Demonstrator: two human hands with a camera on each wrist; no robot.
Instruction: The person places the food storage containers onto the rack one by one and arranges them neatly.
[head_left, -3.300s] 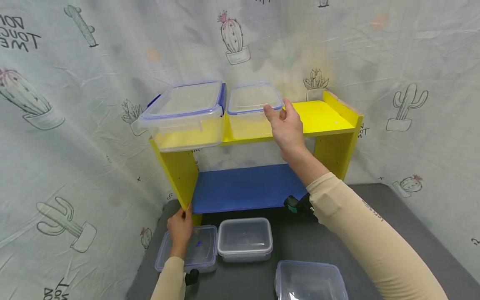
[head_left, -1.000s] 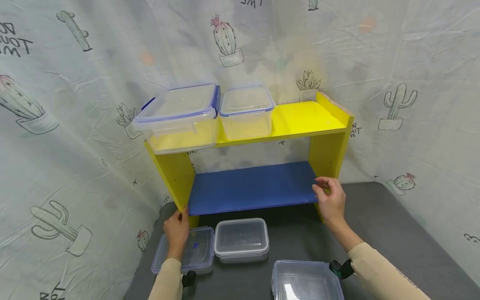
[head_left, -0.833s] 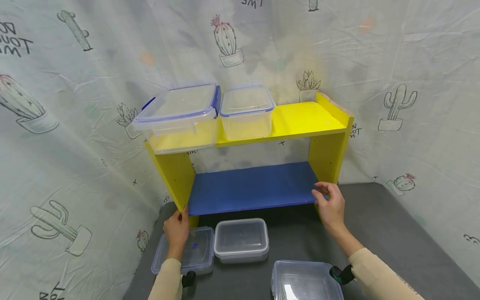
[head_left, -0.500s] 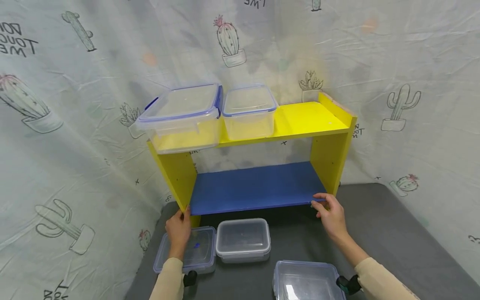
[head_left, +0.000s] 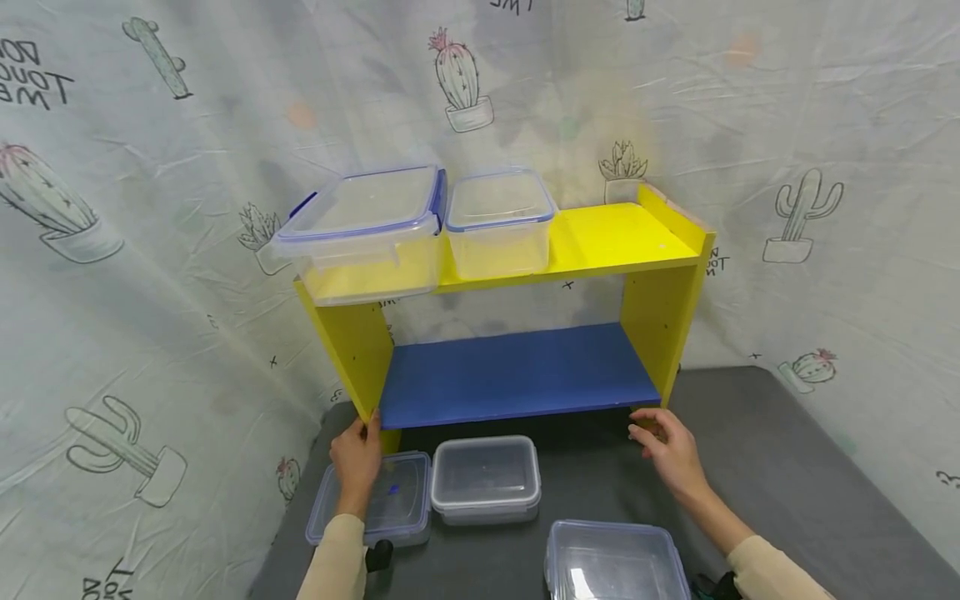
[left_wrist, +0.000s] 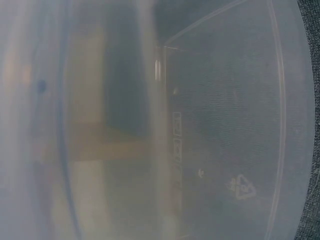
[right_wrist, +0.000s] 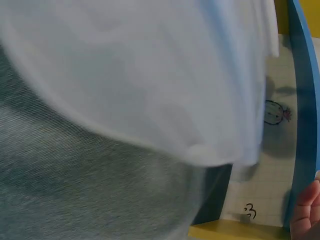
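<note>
A small shelf unit with yellow sides (head_left: 352, 358) and a blue lower board (head_left: 510, 375) stands against the curtain. My left hand (head_left: 357, 454) grips the front edge of its left side panel, thumb and fingers near the bottom. At the lower right corner, just below the blue board, is my right hand (head_left: 673, 454), its fingers loosely bent and holding nothing visible. Fingers (right_wrist: 306, 210) also show beside the blue board in the right wrist view. On the yellow top sit a large food container (head_left: 363, 233) and a smaller food container (head_left: 500, 221), both lidded and blue-rimmed.
On the dark grey table (head_left: 757, 467) are a blue-rimmed container (head_left: 401, 508) under my left wrist, a white-rimmed container (head_left: 486, 479) beside it, and another clear container (head_left: 615, 562) at the front. A cactus-print curtain (head_left: 862, 125) hangs behind and at both sides.
My right hand has come down from the smaller container on top, along the right side panel, to below the blue board. My left hand keeps its grip on the left panel.
</note>
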